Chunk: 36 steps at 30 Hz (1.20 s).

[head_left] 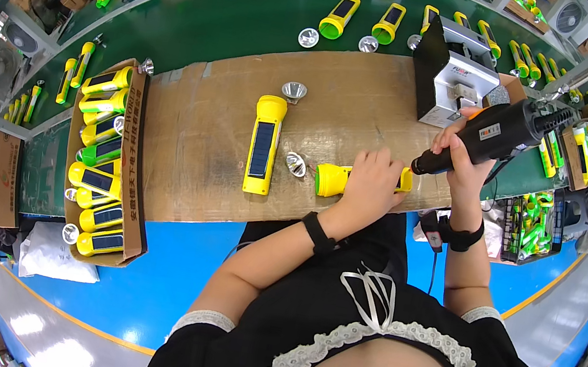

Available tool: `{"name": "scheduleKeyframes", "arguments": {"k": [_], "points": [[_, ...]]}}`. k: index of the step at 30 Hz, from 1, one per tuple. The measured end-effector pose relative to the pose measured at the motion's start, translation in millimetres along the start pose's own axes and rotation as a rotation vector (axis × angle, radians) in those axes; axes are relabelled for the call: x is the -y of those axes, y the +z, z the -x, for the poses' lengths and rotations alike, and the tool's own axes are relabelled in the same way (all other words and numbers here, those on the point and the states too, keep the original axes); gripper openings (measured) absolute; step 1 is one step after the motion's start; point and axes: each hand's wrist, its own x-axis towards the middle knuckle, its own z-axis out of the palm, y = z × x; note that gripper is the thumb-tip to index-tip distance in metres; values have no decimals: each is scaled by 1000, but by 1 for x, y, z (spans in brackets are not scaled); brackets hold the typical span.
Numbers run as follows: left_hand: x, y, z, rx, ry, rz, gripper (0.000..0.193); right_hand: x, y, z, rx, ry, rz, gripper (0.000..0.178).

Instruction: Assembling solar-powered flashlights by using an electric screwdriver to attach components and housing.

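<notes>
My left hand point(374, 183) is closed over a yellow flashlight point(329, 180) lying sideways on the cardboard sheet point(225, 86), its open green-rimmed end pointing left. In my right hand point(463, 156) is a black electric screwdriver point(495, 133), slanting down to the left. Its tip meets or nearly meets the flashlight's right end; actual contact I cannot make out. Left of my left hand lies a silver reflector cup point(295, 164). Further left, another yellow flashlight point(264, 146) with a dark solar panel lies lengthwise, with a second reflector cup point(294, 92) beyond its head.
A carton point(130, 179) of yellow and green flashlights stands at left. A grey-and-black box-shaped machine point(452, 74) sits at the back right. Behind, a green belt point(248, 16) carries several flashlights and reflectors. A black crate point(533, 227) of green parts is at right.
</notes>
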Motion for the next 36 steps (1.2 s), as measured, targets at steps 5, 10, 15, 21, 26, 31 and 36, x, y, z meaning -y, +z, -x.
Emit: {"name": "scheduleKeyframes", "arguments": {"k": [5,10,15,21,26,31,36], "points": [[5,2,-4,-39,-20,-32,39,-7,5,-2,32,38,9,38],[-1,-2,-4,11,-48,-37,39,-16,-5,3,93,2,-69,37],[0,0,-5,-12,-31,-37,39,-15,-2,3,50,21,-90,34],[0,-2,-8,13,-59,-4,37,-16,-2,3,51,19,-102,35],[1,-3,-6,-3,-41,-14,37,-10,1,2,7,-6,-28,38],[1,2,-6,62,-27,-31,42,23,-12,-12,-193,-242,-91,43],[-2,0,-10,119,9,-62,42,41,-42,-57,-383,-385,80,37]]}}
